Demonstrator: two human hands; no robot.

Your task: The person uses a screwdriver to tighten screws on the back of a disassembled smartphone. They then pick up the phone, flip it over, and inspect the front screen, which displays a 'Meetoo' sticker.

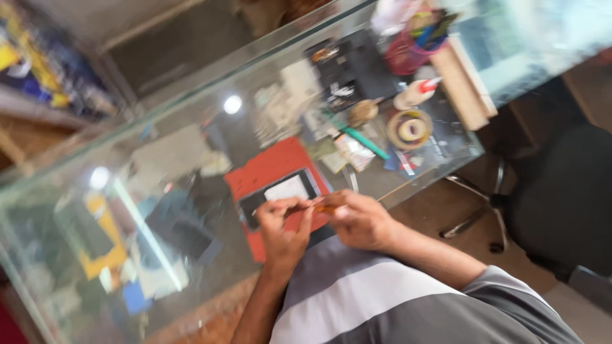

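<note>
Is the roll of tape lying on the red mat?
No, the tape roll lies on the bare glass counter, well off to the side of the red mat.

— Where is the camera sitting?
— It is riding on the person's head, looking steeply down and tilting hard — the glass counter (191, 127) is running diagonally across the frame.
— How near is it?
— Close; the person's own striped shirt (382, 299) is filling the bottom edge, and the picture is blurring.
</note>
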